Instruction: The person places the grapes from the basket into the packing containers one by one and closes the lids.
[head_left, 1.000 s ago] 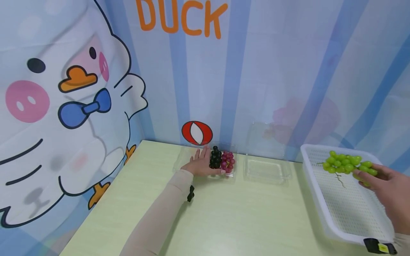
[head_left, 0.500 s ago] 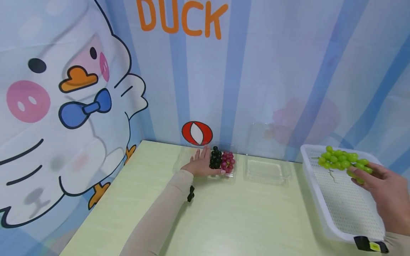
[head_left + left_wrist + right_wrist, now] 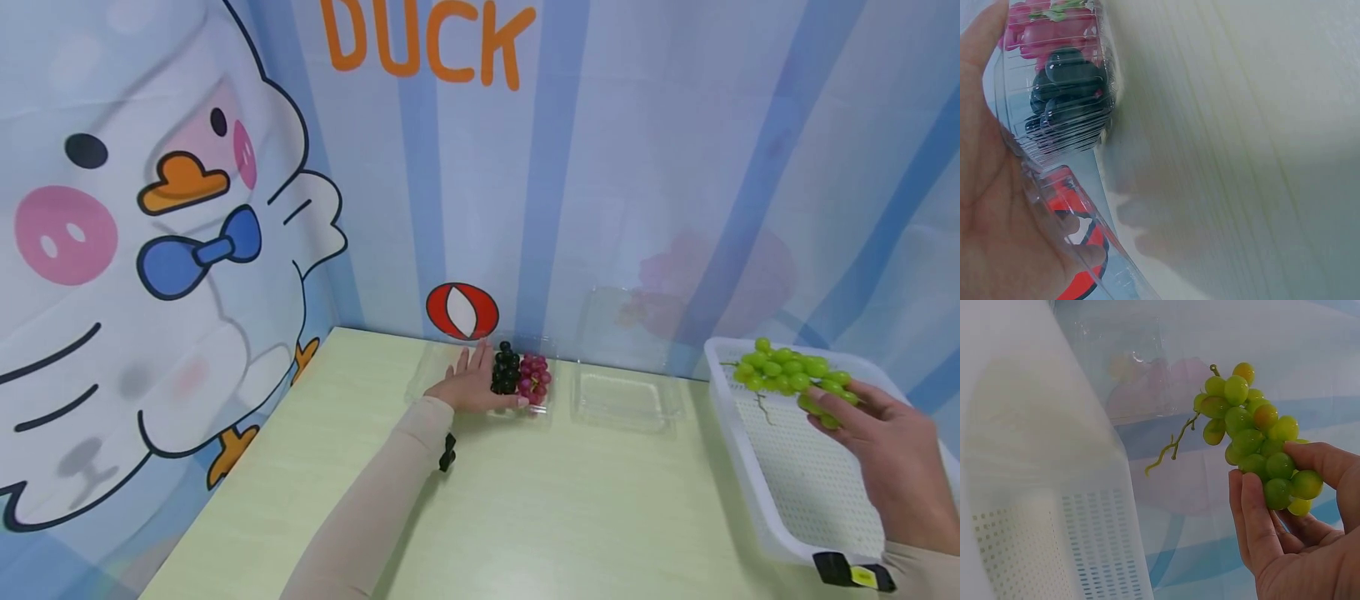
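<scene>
My right hand (image 3: 892,442) pinches a bunch of green grapes (image 3: 787,367) between thumb and fingers, above the white basket. A bare, curling stem (image 3: 1169,447) hangs from the bunch. At the back of the table, my left hand (image 3: 467,387) rests over a clear plastic clamshell box (image 3: 429,371), its fingers straight and spread near the hinge and its thumb along the front. Inside that box, black grapes (image 3: 506,371) lie beside red grapes (image 3: 534,379). The left wrist view shows the black grapes (image 3: 1066,81) through the ribbed clear wall.
Right of the filled box stands a second clear clamshell box (image 3: 626,398), its lid raised against the printed curtain (image 3: 480,183). A white perforated basket (image 3: 738,467) stands at the table's right side. The pale yellow table (image 3: 555,500) meets the curtain at the back.
My right hand has moved left with the green grapes, across the far part of the basket. My left hand has stayed in place on the filled box.
</scene>
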`<state>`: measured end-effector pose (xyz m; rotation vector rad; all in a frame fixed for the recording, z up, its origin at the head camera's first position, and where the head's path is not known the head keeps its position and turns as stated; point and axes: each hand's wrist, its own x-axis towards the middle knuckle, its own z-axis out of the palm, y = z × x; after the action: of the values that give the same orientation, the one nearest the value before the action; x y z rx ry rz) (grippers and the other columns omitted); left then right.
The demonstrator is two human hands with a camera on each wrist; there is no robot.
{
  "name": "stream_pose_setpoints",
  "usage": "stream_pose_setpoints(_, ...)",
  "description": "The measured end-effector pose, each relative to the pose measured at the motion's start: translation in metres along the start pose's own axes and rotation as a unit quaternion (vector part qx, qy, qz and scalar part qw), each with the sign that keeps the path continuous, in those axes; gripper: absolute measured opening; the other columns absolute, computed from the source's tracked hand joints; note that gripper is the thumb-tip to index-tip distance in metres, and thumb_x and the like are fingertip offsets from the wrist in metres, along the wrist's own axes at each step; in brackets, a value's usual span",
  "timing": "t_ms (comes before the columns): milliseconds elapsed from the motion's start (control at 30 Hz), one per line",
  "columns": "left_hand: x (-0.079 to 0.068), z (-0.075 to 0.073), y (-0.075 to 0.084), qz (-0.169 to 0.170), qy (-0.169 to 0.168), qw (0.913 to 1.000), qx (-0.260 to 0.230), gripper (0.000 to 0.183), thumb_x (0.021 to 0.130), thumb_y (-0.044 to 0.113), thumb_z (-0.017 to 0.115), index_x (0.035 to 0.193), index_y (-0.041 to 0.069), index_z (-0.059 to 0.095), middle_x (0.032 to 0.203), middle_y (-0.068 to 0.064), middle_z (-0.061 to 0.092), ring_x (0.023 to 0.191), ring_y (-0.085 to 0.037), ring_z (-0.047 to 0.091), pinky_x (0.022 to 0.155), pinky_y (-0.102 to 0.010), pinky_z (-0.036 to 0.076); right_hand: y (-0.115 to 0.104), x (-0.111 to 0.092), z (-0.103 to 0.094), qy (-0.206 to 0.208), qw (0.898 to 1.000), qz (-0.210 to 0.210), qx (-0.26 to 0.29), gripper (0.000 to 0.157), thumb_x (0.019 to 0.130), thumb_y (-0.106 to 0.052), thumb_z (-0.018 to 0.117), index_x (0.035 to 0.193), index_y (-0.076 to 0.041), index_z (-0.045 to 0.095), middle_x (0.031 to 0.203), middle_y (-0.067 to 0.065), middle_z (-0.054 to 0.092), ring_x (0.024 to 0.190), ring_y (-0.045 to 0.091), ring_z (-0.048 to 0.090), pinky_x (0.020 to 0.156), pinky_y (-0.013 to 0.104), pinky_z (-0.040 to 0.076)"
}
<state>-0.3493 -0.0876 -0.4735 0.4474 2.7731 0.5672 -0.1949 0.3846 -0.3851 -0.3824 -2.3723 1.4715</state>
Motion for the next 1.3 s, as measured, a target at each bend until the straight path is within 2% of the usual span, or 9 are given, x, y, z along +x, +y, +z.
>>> stream_pose_setpoints(200, 0.0, 0.0, 0.001, 0.0, 0.001, 1.0, -0.002, 0.128, 0.079, 0.086, 0.055, 0.164, 0.013, -0.008, 0.171, -0.003, -0.015, 0.157, -0.036, -0.01, 0.124, -0.06, 0.005, -0.003, -0.005, 0.004, -0.009, 0.998, 0.013, 0.063, 0.076, 0.098, -0.03, 0.069, 0.157, 0.0, 0.033, 0.103, -0.022, 0.052, 0.079, -0.012, 0.063, 0.072, 0.01, 0.054)
stream_pose_setpoints(400, 0.0, 0.0, 0.002, 0.003, 0.001, 1.0, 0.003, 0.127, 0.081, 0.084, 0.055, 0.164, 0.011, -0.008, 0.171, -0.004, -0.015, 0.157, -0.036, -0.01, 0.123, -0.061, 0.007, -0.005, -0.008, 0.011, -0.014, 0.999, 0.023, 0.045, 0.078, 0.098, -0.034, 0.067, 0.158, 0.0, 0.03, 0.106, -0.021, 0.05, 0.081, -0.015, 0.059, 0.073, 0.01, 0.054)
stream_pose_setpoints(567, 0.0, 0.0, 0.001, 0.006, 0.001, 1.0, 0.003, 0.126, 0.082, 0.083, 0.055, 0.163, 0.011, -0.009, 0.171, -0.005, -0.015, 0.157, -0.037, -0.01, 0.123, -0.061, 0.007, -0.008, -0.009, 0.014, -0.025, 0.995, 0.026, 0.093, 0.083, 0.096, -0.03, 0.071, 0.159, 0.0, 0.027, 0.108, -0.018, 0.05, 0.082, -0.012, 0.061, 0.073, 0.011, 0.055)
stream_pose_setpoints(633, 0.0, -0.001, 0.001, 0.004, 0.0, 1.0, 0.003, 0.126, 0.082, 0.084, 0.055, 0.163, 0.012, -0.009, 0.171, -0.005, -0.015, 0.157, -0.037, -0.01, 0.124, -0.061, 0.007, -0.009, -0.009, 0.015, -0.033, 0.991, 0.025, 0.127, 0.085, 0.094, -0.028, 0.074, 0.159, 0.0, 0.027, 0.107, -0.017, 0.051, 0.082, -0.011, 0.062, 0.073, 0.012, 0.055)
stream_pose_setpoints(767, 0.0, -0.001, 0.001, 0.003, 0.0, 1.0, 0.004, 0.125, 0.082, 0.083, 0.055, 0.163, 0.012, -0.009, 0.171, -0.004, -0.015, 0.156, -0.036, -0.01, 0.124, -0.06, 0.006, -0.013, -0.01, 0.017, -0.053, 0.985, 0.02, 0.163, 0.086, 0.093, -0.025, 0.075, 0.159, 0.002, 0.027, 0.108, -0.016, 0.052, 0.084, -0.01, 0.062, 0.075, 0.014, 0.056)
stream_pose_setpoints(967, -0.002, -0.001, 0.002, 0.004, 0.002, 1.0, 0.0, 0.125, 0.082, 0.082, 0.056, 0.164, 0.012, -0.008, 0.171, -0.005, -0.014, 0.156, -0.037, -0.009, 0.124, -0.061, 0.006, -0.022, -0.01, 0.021, -0.071, 0.995, 0.015, 0.073, 0.091, 0.096, -0.034, 0.071, 0.159, 0.004, 0.019, 0.12, -0.009, 0.05, 0.085, -0.015, 0.06, 0.078, 0.015, 0.056)
stream_pose_setpoints(1067, -0.002, -0.001, 0.001, 0.003, 0.001, 1.0, -0.005, 0.126, 0.082, 0.082, 0.057, 0.164, 0.012, -0.008, 0.171, -0.005, -0.013, 0.156, -0.037, -0.01, 0.123, -0.061, 0.005, -0.028, -0.009, 0.021, -0.086, 0.993, 0.015, 0.085, 0.093, 0.095, -0.033, 0.073, 0.159, 0.006, 0.019, 0.118, -0.009, 0.052, 0.085, -0.014, 0.062, 0.077, 0.015, 0.057)
stream_pose_setpoints(1200, -0.002, -0.001, 0.001, 0.002, -0.002, 1.0, -0.007, 0.126, 0.081, 0.083, 0.056, 0.163, 0.013, -0.009, 0.171, -0.005, -0.014, 0.156, -0.037, -0.01, 0.124, -0.061, 0.005, -0.035, -0.007, 0.021, -0.113, 0.982, 0.016, 0.149, 0.093, 0.092, -0.026, 0.077, 0.157, 0.01, 0.02, 0.106, -0.019, 0.058, 0.085, -0.008, 0.067, 0.075, 0.018, 0.058)
stream_pose_setpoints(1300, -0.002, -0.002, 0.001, 0.002, -0.004, 1.0, -0.007, 0.127, 0.081, 0.083, 0.056, 0.163, 0.013, -0.01, 0.171, -0.005, -0.014, 0.156, -0.037, -0.011, 0.124, -0.06, 0.005, -0.041, -0.005, 0.022, -0.125, 0.986, 0.008, 0.111, 0.091, 0.095, -0.03, 0.074, 0.157, 0.01, 0.021, 0.102, -0.024, 0.06, 0.086, -0.008, 0.068, 0.075, 0.015, 0.056)
